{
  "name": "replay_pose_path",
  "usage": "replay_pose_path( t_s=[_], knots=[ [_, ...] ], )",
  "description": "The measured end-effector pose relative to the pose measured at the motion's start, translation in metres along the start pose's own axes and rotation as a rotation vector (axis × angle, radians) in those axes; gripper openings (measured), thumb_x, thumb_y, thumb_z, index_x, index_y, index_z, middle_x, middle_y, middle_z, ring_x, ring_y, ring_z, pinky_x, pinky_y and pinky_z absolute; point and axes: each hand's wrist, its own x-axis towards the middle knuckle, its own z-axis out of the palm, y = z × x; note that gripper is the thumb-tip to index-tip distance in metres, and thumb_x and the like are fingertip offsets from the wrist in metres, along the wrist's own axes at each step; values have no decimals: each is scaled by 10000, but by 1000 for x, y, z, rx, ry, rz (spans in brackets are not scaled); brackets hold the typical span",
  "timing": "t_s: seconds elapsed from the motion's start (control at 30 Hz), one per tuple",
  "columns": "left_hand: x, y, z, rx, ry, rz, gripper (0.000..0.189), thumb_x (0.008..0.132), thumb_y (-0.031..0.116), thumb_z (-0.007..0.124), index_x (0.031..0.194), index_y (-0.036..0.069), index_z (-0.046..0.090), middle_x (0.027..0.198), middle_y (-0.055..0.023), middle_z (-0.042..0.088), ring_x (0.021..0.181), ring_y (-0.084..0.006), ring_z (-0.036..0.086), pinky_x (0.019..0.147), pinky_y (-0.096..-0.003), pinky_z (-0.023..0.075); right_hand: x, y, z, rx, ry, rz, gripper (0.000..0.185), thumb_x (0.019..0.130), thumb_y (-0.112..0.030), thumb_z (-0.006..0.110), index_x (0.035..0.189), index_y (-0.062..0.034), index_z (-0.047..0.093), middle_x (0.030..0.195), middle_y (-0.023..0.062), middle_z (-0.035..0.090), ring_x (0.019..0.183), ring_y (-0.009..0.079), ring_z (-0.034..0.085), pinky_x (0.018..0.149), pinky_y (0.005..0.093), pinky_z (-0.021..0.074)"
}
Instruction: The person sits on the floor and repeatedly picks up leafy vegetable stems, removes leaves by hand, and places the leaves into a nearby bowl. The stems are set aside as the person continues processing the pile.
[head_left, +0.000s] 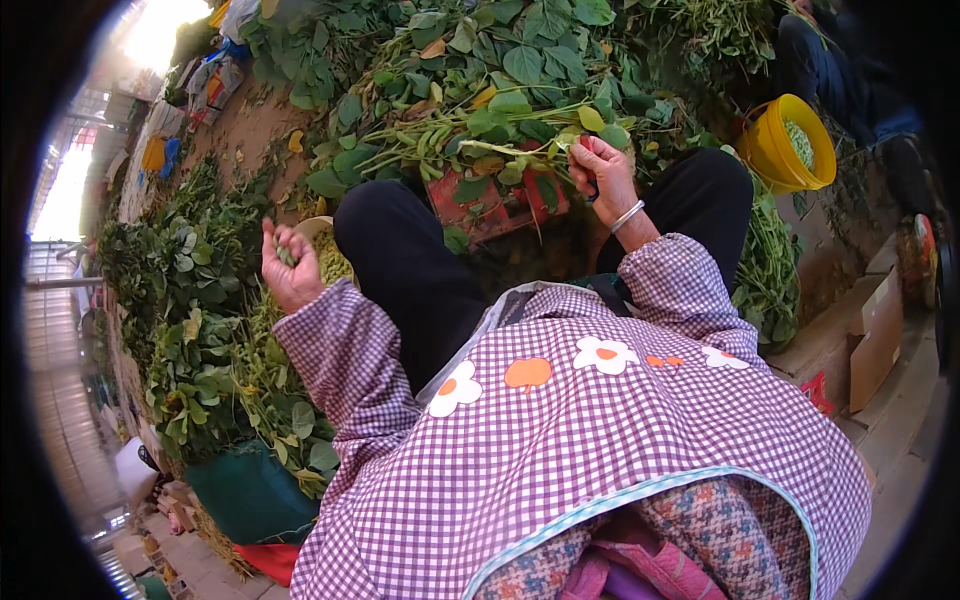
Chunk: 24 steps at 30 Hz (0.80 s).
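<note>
My left hand (291, 264) is closed around a few green bean pods (285, 253), beside a light-rimmed bucket (313, 223) of pods that my left knee partly hides. My right hand (604, 176), with a metal bangle at the wrist, grips a small tool with red and dark parts, its kind hidden by the fingers. At its fingertips lies the thick end of a cut bean stalk (499, 150). Leafy stalks with pods (431, 142) spread across a red plastic crate (480, 206) between my knees.
A yellow bucket (776, 154) of shelled green beans stands at the right, near another person's legs. Heaped bean plants (180, 300) lie at the left above a dark green sack (251, 487). More plants are piled ahead. A cardboard box (877, 345) stands at the far right.
</note>
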Motion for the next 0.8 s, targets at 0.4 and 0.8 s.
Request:
replay_pose_path(
  t_s=[0.4, 0.8],
  knots=[
    [22, 41, -69, 678, 516, -9, 555, 887, 311, 414, 1342, 39, 251, 1380, -118, 279, 1256, -340, 291, 1022, -542, 218, 4, 3, 0, -38, -4, 48, 71, 850, -116, 572, 793, -87, 541, 640, -42, 482, 478, 37, 404, 398, 180, 246],
    [-82, -116, 35, 438, -236, -227, 208, 876, 67, 514, 1072, 4, 539, 830, -67, 584, 672, -111, 512, 521, -185, 416, 3, 3, 0, 42, 31, 16, 60, 818, -103, 617, 796, -61, 579, 617, -30, 504, 449, 43, 418, 369, 178, 239]
  ],
)
